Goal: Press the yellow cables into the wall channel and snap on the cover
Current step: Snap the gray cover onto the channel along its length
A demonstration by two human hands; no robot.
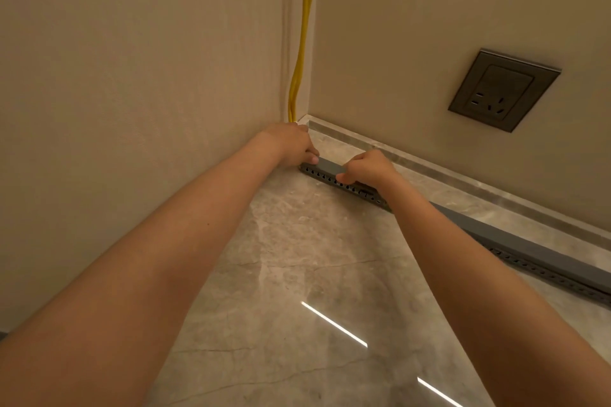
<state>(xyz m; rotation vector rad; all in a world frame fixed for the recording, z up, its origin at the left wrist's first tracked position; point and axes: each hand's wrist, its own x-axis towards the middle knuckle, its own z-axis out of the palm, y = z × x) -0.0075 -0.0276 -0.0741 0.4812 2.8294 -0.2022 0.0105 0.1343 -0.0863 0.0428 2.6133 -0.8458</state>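
Both hands on grey cover (pixel 327 167) atop slotted channel (pixel 350 188), lying on marble floor (pixel 297 274) near corner. Left hand (pixel 291 144) curled over cover's corner end, fingers pressing down. Right hand (pixel 367 168) clamped on cover just beside it, thumb on front edge. Yellow cables (pixel 302 43) run down wall corner, vanish behind left hand. Socket (pixel 502 89) on right wall.

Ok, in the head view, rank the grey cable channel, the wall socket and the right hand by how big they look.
1. Cable channel, longest by far.
2. Wall socket.
3. Right hand, though it looks close to the socket in size, so that order is unsure.
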